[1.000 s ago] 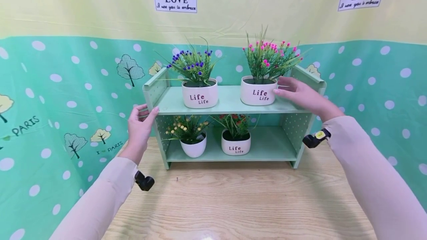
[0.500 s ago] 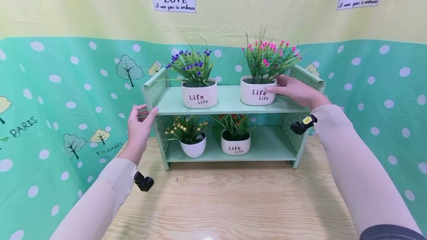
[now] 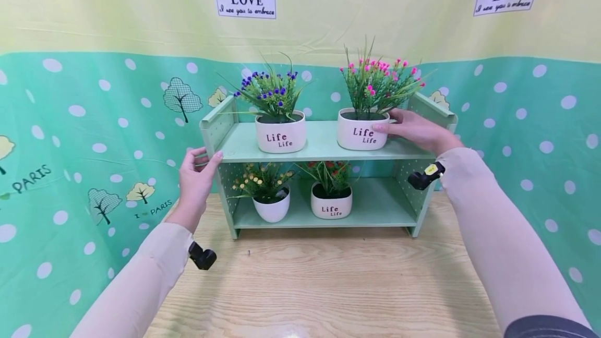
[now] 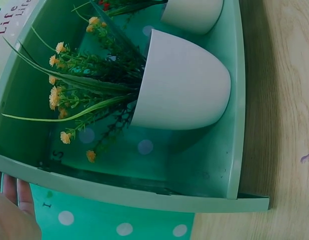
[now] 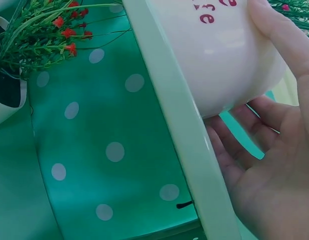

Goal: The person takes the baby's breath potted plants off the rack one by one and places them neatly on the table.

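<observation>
Right hand point(image 3: 418, 129): clamped on the right end of the pink-flowered pot point(image 3: 352, 141), thumb across the front face just beside the "Life" lettering, other fingers round the back. Right wrist view agrees, fingertips partly hidden behind pot and board edge. Pot is upright at the upper board of the green rack point(image 3: 323, 142), just left of the hand. Can't tell if the base bears its full weight there.

Left hand point(image 3: 194, 181): thumb and fingers apart, no pot in them. Thumb tip touches the front edge of the rack's left side panel, fingers lie along the outside. Can't tell how hard they press; tips hidden behind the panel in left wrist view.

Other pots, all upright on the rack:
- blue-flowered pot point(image 3: 280, 134): upper board, up and right of left hand; also left of right hand, pink one between.
- yellow-flowered pot point(image 3: 271, 209): lower board, right of left hand and slightly below it.
- red-flowered pot point(image 3: 331, 207): lower board, down and left of right hand, near the yellow one.

Wood tabletop point(image 3: 328, 286) is below both hands, under the rack. Spotted cloth point(image 3: 516, 145) hangs behind and beside both. Black wrist device point(image 3: 203, 256) at the left cuff, a second one at the right.
</observation>
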`<control>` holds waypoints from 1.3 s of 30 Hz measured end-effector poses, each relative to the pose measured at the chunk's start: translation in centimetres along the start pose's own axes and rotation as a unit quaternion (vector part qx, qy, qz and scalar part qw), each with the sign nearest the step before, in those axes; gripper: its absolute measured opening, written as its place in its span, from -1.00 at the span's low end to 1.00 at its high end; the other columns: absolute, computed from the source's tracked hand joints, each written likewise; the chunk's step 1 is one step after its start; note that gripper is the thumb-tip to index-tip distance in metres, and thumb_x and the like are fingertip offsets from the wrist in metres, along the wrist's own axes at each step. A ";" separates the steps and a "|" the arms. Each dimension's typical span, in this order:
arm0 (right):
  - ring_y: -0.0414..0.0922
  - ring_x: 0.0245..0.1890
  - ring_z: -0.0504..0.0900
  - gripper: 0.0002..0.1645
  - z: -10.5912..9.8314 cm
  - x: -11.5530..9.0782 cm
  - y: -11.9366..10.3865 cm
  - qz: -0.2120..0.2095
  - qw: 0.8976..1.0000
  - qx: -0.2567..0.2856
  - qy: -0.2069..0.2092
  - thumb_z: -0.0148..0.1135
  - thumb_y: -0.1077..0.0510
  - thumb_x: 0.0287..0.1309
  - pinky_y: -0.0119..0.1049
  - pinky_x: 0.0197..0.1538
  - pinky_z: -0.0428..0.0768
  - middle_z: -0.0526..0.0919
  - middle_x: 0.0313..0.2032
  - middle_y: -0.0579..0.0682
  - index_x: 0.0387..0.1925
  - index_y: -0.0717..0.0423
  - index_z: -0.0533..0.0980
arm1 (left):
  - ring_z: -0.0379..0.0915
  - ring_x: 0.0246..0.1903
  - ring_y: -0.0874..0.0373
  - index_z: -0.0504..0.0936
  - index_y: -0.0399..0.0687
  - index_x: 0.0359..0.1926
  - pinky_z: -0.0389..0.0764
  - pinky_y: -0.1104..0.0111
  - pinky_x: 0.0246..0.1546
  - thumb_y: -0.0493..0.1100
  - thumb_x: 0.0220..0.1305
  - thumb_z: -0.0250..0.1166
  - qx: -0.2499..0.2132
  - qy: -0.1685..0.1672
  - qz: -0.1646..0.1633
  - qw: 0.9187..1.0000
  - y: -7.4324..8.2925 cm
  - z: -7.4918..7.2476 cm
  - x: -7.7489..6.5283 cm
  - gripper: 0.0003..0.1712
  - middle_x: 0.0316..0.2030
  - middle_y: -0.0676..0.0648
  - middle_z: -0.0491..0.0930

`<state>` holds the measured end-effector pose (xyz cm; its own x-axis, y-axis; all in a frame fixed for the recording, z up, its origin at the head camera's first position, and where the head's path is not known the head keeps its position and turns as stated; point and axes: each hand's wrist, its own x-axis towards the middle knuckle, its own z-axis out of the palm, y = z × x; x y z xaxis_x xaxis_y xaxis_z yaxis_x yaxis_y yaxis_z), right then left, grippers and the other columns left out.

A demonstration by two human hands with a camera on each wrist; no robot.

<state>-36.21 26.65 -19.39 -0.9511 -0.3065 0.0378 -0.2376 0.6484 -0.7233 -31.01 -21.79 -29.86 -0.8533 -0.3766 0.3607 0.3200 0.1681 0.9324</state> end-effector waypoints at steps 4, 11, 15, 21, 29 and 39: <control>0.19 0.53 -0.13 0.33 0.1 0.0 0.1 0.001 1.000 0.006 0.005 0.27 -0.37 0.22 0.23 0.48 -0.08 -0.14 0.56 0.23 0.57 0.20 -0.28 | 0.45 -0.09 0.21 0.49 0.01 0.21 0.54 0.37 -0.02 0.11 0.30 0.38 -0.001 -0.001 0.003 1.000 -0.1 0.0 0.0 -0.44 -0.06 0.04 0.49; 0.19 0.52 -0.06 0.32 0.1 0.1 0.3 -0.001 1.000 0.009 0.015 0.27 -0.36 0.22 0.24 0.47 -0.05 -0.04 0.53 0.26 0.57 0.22 -0.27 | 0.44 -0.09 0.21 0.49 0.01 0.21 0.54 0.33 0.01 0.12 0.30 0.38 0.000 -0.002 0.004 1.000 -0.1 0.0 -0.1 -0.44 -0.06 0.05 0.49; 0.20 0.51 -0.04 0.33 0.1 0.0 0.4 -0.001 1.000 0.006 0.020 0.27 -0.37 0.21 0.24 0.46 -0.02 -0.02 0.53 0.27 0.57 0.22 -0.26 | 0.44 -0.08 0.21 0.49 0.02 0.20 0.53 0.34 0.02 0.11 0.30 0.37 -0.002 -0.003 0.002 1.000 -0.1 0.0 -0.1 -0.46 -0.07 0.06 0.49; 0.21 0.49 0.03 0.37 0.0 -0.7 0.3 0.008 0.999 -0.011 0.033 0.27 -0.44 0.16 0.27 0.44 0.05 0.05 0.51 0.26 0.58 0.20 -0.23 | 0.43 -0.08 0.21 0.50 0.04 0.19 0.53 0.35 0.00 0.11 0.30 0.38 -0.005 -0.003 0.003 1.000 -0.1 0.0 -0.1 -0.47 -0.08 0.07 0.49; 0.25 0.48 0.04 0.37 -0.3 -1.6 0.2 0.014 0.998 -0.026 0.053 0.24 -0.49 0.13 0.33 0.41 0.04 0.05 0.51 0.27 0.58 0.17 -0.20 | 0.43 -0.09 0.22 0.49 0.04 0.20 0.53 0.36 -0.01 0.12 0.30 0.38 -0.003 -0.002 -0.002 1.000 0.1 -0.1 -0.1 -0.46 -0.08 0.08 0.49; 0.12 0.33 0.28 0.09 -0.5 -3.3 0.1 -0.008 0.997 0.007 0.077 0.25 -0.41 0.20 0.22 0.40 0.18 0.38 0.30 0.17 0.48 0.16 0.15 | 0.45 -0.10 0.21 0.51 0.04 0.17 0.53 0.38 -0.02 0.09 0.31 0.38 -0.008 0.000 0.006 1.000 0.1 0.1 -0.2 -0.50 -0.09 0.07 0.50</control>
<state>-33.15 28.08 -19.24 -0.9665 -0.2047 0.1546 -0.2513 0.6347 -0.7308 -30.86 -21.62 -29.84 -0.8493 -0.3741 0.3725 0.3370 0.1591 0.9280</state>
